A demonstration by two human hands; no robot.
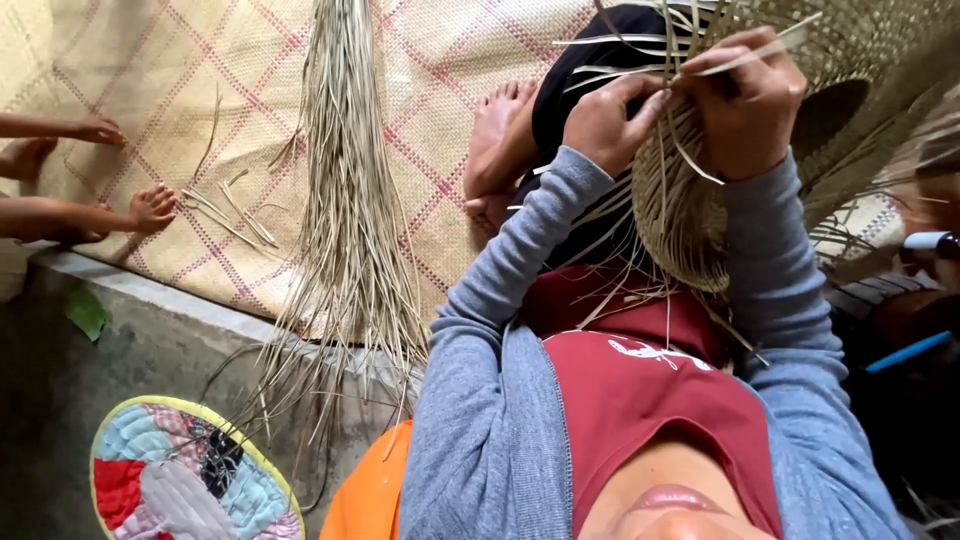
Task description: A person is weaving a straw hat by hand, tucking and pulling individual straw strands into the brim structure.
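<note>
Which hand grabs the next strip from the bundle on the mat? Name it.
Probably the left hand: the bundle lies on its side, while the right hand grips strands of the woven hat.

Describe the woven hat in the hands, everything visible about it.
The woven hat is pale tan straw, unfinished: a tightly plaited rounded part with loose flat strips sticking out around its edge. It is held up before the red shirt. The left hand and right hand both pinch strips at its top edge.

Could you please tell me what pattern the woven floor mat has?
Head view: the mat is tan with a reddish-pink diamond grid.
</note>
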